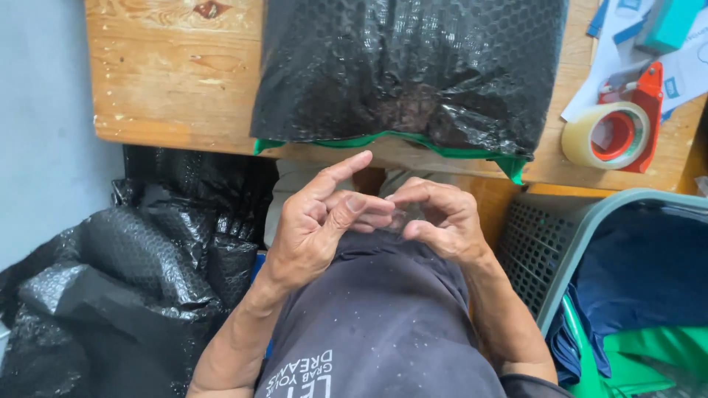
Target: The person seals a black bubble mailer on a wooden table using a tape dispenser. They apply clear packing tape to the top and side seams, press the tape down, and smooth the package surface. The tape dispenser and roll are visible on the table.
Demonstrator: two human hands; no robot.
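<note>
My left hand (321, 225) and my right hand (442, 221) meet in front of my dark shirt, just below the table edge. Their thumbs and fingertips pinch together on a small clear scrap (399, 218), too small to tell what it is. My left index finger points up toward the table. Right above the hands, a parcel in black bubble wrap (405, 74) with a green edge lies on the wooden table (169, 81).
A red tape dispenser (618, 133) with a clear roll sits at the table's right, beside papers (689, 70) and a teal object (670, 21). A grey plastic basket (553, 258) with blue and green fabric stands at my right. Black bubble wrap (125, 280) is heaped on the floor at my left.
</note>
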